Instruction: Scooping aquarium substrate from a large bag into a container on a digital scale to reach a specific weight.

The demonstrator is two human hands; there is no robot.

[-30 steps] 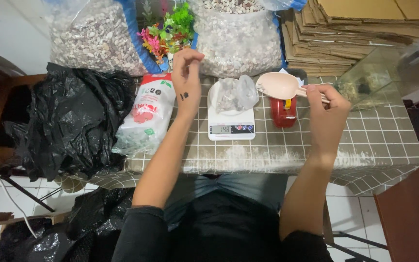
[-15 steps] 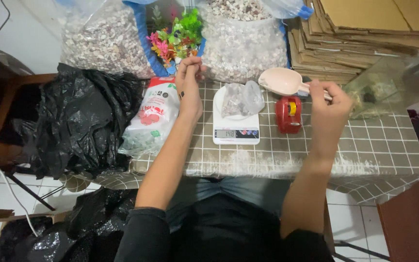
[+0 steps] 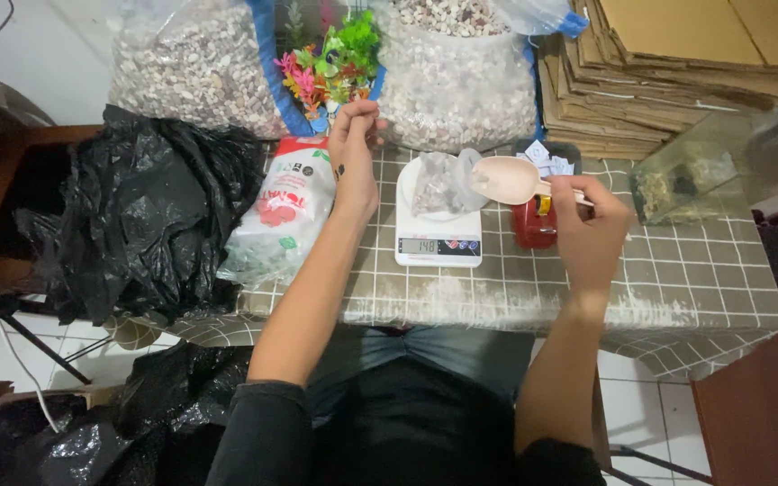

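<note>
Landmark: white digital kitchen scale [image 3: 438,236] on the checked tablecloth [image 3: 677,270].

Right hand [image 3: 590,229], just right of the scale, is clamped on the handle of a pale pink plastic scoop [image 3: 508,179]. The scoop bowl is over the scale's right rear edge, beside the small clear bag of gravel [image 3: 439,182] lying on the platform. Half a second earlier the scoop was farther right, off the scale.

Left hand [image 3: 353,144], behind and left of the scale, has its fingers pinched together; whether they hold anything I cannot tell. It stays close to the plastic aquarium plants [image 3: 326,63], about as before.

A white printed bag [image 3: 276,216] lies left of the scale, and a red container [image 3: 533,223] is to the right.
</note>
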